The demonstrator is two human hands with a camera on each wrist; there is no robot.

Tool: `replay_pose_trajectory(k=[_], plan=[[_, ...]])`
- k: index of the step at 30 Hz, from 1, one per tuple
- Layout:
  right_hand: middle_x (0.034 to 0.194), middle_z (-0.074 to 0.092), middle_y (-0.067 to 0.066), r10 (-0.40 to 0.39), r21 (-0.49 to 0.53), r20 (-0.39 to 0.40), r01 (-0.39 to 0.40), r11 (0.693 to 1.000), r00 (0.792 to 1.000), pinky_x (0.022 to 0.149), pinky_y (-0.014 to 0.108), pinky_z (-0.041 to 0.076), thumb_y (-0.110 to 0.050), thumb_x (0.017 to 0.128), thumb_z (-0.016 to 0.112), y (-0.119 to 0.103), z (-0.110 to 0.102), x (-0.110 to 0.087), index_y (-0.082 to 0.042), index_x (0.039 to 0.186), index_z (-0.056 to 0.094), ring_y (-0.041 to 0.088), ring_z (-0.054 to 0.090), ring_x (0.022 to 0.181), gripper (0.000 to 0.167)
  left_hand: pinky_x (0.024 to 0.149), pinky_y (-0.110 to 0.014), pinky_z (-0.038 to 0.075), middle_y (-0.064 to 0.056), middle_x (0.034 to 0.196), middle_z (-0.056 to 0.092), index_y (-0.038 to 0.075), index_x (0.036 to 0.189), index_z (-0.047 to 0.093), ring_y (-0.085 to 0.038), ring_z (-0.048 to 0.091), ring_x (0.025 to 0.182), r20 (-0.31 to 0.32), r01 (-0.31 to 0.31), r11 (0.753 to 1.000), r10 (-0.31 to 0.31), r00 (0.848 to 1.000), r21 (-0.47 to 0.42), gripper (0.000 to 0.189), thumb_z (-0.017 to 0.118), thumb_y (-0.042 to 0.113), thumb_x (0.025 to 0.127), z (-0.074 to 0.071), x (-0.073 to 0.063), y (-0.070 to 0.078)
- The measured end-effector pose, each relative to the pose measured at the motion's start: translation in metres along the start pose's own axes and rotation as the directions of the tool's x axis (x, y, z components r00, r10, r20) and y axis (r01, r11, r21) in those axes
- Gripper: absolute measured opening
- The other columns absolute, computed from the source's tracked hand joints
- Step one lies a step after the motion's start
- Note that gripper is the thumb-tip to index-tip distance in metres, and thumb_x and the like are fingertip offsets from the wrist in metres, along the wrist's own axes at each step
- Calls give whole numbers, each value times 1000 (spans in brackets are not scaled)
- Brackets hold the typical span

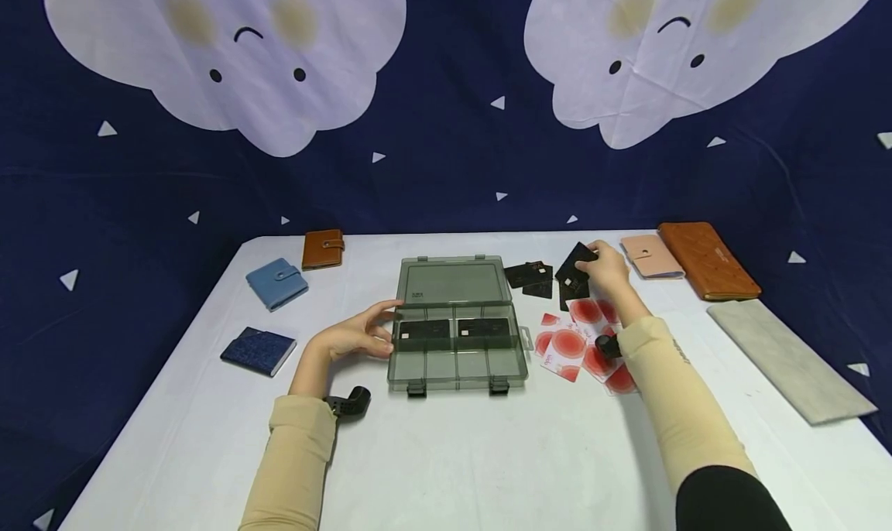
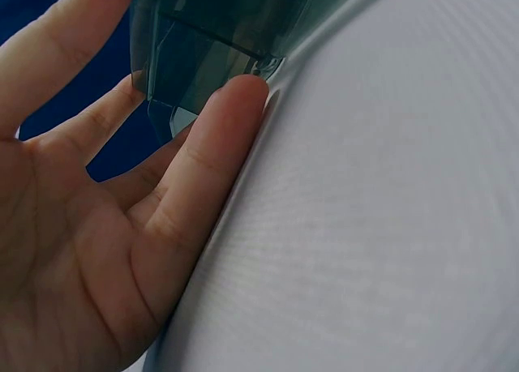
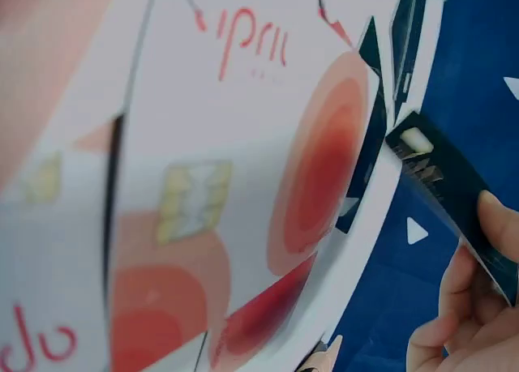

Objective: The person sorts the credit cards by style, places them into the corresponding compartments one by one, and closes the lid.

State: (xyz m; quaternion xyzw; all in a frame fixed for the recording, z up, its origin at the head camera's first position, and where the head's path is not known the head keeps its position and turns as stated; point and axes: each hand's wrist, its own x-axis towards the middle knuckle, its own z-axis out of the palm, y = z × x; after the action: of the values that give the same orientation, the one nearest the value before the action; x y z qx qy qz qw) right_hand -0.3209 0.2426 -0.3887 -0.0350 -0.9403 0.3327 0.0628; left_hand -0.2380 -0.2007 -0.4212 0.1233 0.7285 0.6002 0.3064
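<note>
A grey-green clear plastic box point(image 1: 421, 366) lies on the white table with its lid point(image 1: 454, 281) folded back. My left hand point(image 1: 354, 334) rests its extended fingers and thumb against the box's left side. In the left wrist view, a straight finger point(image 2: 215, 141) touches the box wall close to the tabletop. One black chip card point(image 1: 425, 330) lies in a left compartment, another black card point(image 1: 484, 328) in a right one. Between thumb and fingers my right hand point(image 1: 608, 271) pinches a black card point(image 3: 444, 186), tilted above other black cards point(image 1: 536, 289) right of the box.
Red-and-white cards point(image 1: 567, 347) overlap in a spread right of the box. Brown point(image 1: 323, 249), blue point(image 1: 277, 283) and navy point(image 1: 258, 351) wallets sit at left. At right are a pink wallet point(image 1: 651, 256), a large brown wallet point(image 1: 708, 260) and a grey cloth piece point(image 1: 790, 361).
</note>
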Motion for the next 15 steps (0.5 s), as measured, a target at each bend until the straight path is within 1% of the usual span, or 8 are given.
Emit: replay_pose_trajectory(k=[2, 4, 6, 9, 11, 13, 15], plan=[[111, 54, 30, 14, 54, -21, -13, 998, 1000, 85, 48, 36, -13, 89, 57, -1, -1, -1, 7, 119, 48, 39, 49, 98, 38, 75, -31, 51, -19, 147, 14, 16, 148, 17, -16, 52, 92, 2, -2, 1000, 2, 1000, 2, 92, 69, -5, 76, 0, 0, 0], [110, 54, 29, 37, 140, -28, -33, 990, 999, 83, 43, 37, -12, 89, 56, -5, -2, -3, 8, 119, 48, 36, 48, 97, 37, 76, -31, 51, -19, 147, 14, 16, 149, 17, -16, 52, 92, 4, -3, 1000, 3, 1000, 3, 92, 69, -5, 76, 1, -1, 1], [113, 53, 28, 58, 220, -23, -51, 974, 998, 87, 42, 36, -11, 89, 56, -13, -2, -7, 8, 120, 47, 34, 47, 99, 37, 76, -31, 51, -19, 147, 14, 16, 149, 16, -16, 52, 92, 4, -5, 1000, 5, 1000, 4, 92, 69, -5, 77, 1, -1, 1], [113, 53, 28, 64, 334, 8, -63, 941, 998, 92, 42, 35, -9, 87, 57, -30, -2, -13, 10, 120, 46, 32, 48, 102, 38, 76, -31, 51, -19, 147, 14, 16, 149, 16, -16, 52, 92, 1, -6, 1000, 6, 1000, 6, 92, 69, -5, 77, 1, -1, 1], [104, 57, 23, 47, 371, 28, -54, 927, 998, 91, 39, 37, -8, 86, 57, -42, -1, -17, 10, 118, 47, 27, 51, 96, 38, 76, -31, 51, -19, 147, 13, 16, 149, 16, -16, 52, 92, -1, -7, 1000, 7, 1000, 8, 92, 69, -5, 77, 1, -1, 1], [90, 60, 14, 26, 405, 62, -49, 913, 998, 85, 36, 39, -7, 85, 57, -53, 0, -22, 10, 117, 46, 20, 54, 84, 38, 76, -31, 51, -19, 147, 13, 17, 149, 16, -16, 52, 92, -3, -6, 1000, 6, 1000, 9, 92, 69, -5, 77, 1, -1, 0], [81, 58, 5, 0, 436, 110, -49, 899, 994, 78, 33, 40, -6, 84, 56, -65, 3, -28, 9, 118, 45, 11, 54, 72, 39, 76, -31, 51, -19, 147, 13, 17, 149, 16, -16, 52, 92, -4, -2, 1000, 2, 1000, 10, 92, 69, -5, 77, 1, 0, 0]])
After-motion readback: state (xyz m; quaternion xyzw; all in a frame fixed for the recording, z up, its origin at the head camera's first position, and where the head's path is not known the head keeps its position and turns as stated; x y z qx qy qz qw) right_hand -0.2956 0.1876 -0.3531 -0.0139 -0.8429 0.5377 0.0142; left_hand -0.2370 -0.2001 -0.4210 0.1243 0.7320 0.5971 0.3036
